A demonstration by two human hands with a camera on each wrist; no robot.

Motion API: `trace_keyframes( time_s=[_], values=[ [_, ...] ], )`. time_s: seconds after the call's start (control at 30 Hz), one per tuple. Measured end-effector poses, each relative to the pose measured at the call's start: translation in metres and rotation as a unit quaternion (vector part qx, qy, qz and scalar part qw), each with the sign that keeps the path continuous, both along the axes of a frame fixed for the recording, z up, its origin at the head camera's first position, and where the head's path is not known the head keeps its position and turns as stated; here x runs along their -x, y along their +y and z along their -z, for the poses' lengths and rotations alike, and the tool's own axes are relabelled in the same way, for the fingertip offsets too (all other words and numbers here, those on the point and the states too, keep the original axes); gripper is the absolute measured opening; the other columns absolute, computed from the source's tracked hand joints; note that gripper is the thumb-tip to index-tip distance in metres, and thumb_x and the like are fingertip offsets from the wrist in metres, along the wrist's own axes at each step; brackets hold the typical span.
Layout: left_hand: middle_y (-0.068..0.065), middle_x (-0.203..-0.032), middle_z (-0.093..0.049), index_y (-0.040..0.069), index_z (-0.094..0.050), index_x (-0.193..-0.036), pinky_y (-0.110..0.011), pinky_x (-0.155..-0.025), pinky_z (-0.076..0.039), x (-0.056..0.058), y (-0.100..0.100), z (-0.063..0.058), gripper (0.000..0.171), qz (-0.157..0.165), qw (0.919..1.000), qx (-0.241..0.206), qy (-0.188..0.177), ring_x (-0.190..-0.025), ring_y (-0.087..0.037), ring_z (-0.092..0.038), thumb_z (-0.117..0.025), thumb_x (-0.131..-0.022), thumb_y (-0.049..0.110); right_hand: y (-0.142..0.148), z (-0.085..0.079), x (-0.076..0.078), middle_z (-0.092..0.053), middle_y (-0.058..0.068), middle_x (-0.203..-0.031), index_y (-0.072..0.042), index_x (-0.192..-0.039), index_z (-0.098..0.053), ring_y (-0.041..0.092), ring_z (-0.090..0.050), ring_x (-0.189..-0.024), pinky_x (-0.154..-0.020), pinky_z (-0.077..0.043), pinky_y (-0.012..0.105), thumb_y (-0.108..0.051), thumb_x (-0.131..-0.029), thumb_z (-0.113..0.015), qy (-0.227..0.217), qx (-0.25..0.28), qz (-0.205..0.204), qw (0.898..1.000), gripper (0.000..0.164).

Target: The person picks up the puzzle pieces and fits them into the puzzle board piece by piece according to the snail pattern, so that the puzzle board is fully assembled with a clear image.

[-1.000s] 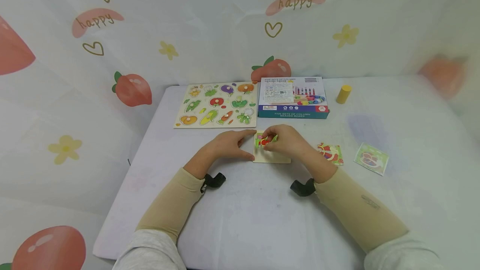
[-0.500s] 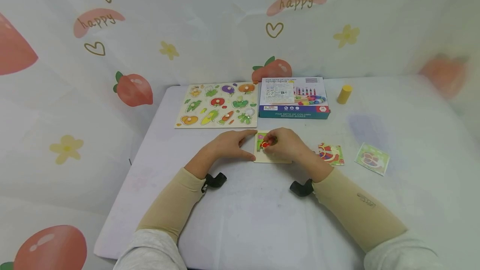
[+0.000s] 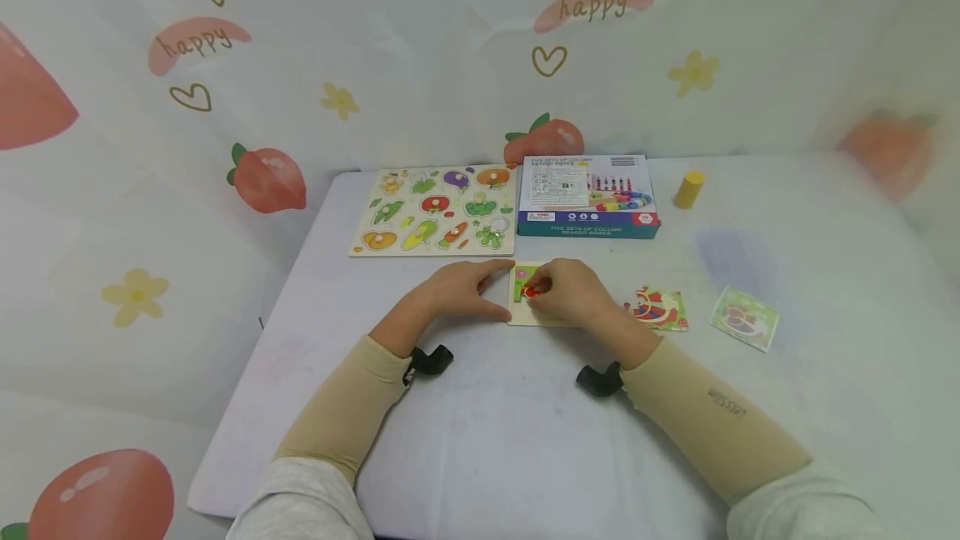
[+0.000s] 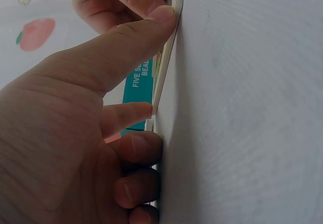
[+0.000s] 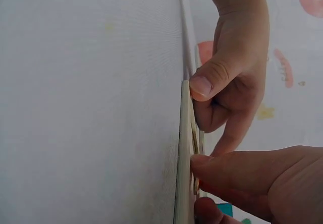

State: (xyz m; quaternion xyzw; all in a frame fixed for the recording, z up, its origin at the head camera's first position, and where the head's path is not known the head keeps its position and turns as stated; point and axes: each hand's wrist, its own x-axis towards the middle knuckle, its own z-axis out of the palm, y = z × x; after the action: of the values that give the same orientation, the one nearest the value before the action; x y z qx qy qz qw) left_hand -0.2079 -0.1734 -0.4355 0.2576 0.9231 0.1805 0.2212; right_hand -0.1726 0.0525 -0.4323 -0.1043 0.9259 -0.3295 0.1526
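A small square wooden puzzle board [image 3: 522, 317] lies in the middle of the table. My left hand [image 3: 461, 290] holds it at its left side, thumb on the near corner and index finger on the far one. In the left wrist view, the other fingers are curled against the table. A green puzzle piece with a pink flower [image 3: 521, 275] sits in the board's far left corner. Just beside it, my right hand [image 3: 576, 294] pinches a red puzzle piece [image 3: 530, 292] low over the board. In the right wrist view this piece's thin edge [image 5: 196, 183] shows slightly tilted; its printed face is mostly hidden.
Right of the board lie red-patterned puzzle pieces [image 3: 660, 309] and a square picture card [image 3: 744, 319]. Behind stand a vegetable peg puzzle [image 3: 432, 211], a beaded-column toy box [image 3: 587, 196] and a yellow cylinder [image 3: 688, 189]. A printed cloth hangs behind the table.
My right hand has lowered the red piece onto or close above the board, beside the flower piece, and shifted slightly nearer. The left hand stays at the board's edge.
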Motion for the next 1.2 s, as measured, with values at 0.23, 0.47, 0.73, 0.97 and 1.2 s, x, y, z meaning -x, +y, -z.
trace_keyframes(
  time_s=[0.23,0.47,0.73,0.97,1.2],
  values=[
    [0.000,-0.081,-0.040,0.033,-0.041,-0.158,-0.035,-0.071,-0.033,0.0000,-0.0004,0.0006,0.093,0.001,1.0000,-0.002,0.003,-0.077,-0.016,-0.043,-0.081,-0.080,0.061,-0.0023,-0.0054,-0.0035,-0.072,0.007,-0.107,-0.007,-0.111,-0.081,0.026,-0.059,-0.100,-0.093,-0.048,0.045,-0.018,-0.090,-0.078,0.011,-0.026,-0.006,1.000,0.024],
    [0.000,-0.079,-0.040,0.033,-0.042,-0.158,-0.034,-0.068,-0.032,-0.0015,-0.0013,0.0015,0.091,0.001,1.0000,-0.006,0.004,-0.074,-0.015,-0.042,-0.081,-0.080,0.060,-0.0027,-0.0058,-0.0049,-0.062,0.007,-0.094,-0.008,-0.110,-0.079,0.026,-0.054,-0.092,-0.082,-0.046,0.040,-0.019,-0.089,-0.078,0.020,-0.032,-0.011,0.999,0.024],
    [0.000,-0.078,-0.040,0.033,-0.041,-0.158,-0.034,-0.070,-0.033,-0.0002,-0.0003,-0.0012,0.092,0.003,1.0000,-0.004,0.001,-0.074,-0.016,-0.043,-0.081,-0.080,0.061,-0.0031,-0.0030,-0.0025,-0.070,0.009,-0.106,-0.009,-0.115,-0.080,0.025,-0.058,-0.094,-0.085,-0.048,0.040,-0.022,-0.092,-0.077,0.041,-0.051,-0.035,0.997,0.026],
    [0.000,-0.077,-0.040,0.032,-0.041,-0.158,-0.033,-0.068,-0.032,0.0003,0.0000,-0.0030,0.091,0.006,1.0000,-0.002,0.002,-0.072,-0.015,-0.043,-0.081,-0.081,0.060,-0.0040,-0.0040,-0.0044,-0.063,0.005,-0.094,-0.010,-0.113,-0.081,0.021,-0.055,-0.085,-0.074,-0.046,0.034,-0.027,-0.095,-0.076,0.079,-0.086,-0.066,0.991,0.026],
    [0.001,-0.075,-0.041,0.032,-0.041,-0.158,-0.032,-0.066,-0.030,0.0005,-0.0006,-0.0012,0.091,0.011,0.9999,0.000,0.008,-0.069,-0.014,-0.041,-0.081,-0.081,0.059,-0.0044,-0.0034,-0.0074,-0.056,0.006,-0.094,-0.012,-0.116,-0.080,0.020,-0.054,-0.078,-0.069,-0.046,0.030,-0.029,-0.095,-0.076,0.146,-0.140,-0.110,0.973,0.027]
  ],
)
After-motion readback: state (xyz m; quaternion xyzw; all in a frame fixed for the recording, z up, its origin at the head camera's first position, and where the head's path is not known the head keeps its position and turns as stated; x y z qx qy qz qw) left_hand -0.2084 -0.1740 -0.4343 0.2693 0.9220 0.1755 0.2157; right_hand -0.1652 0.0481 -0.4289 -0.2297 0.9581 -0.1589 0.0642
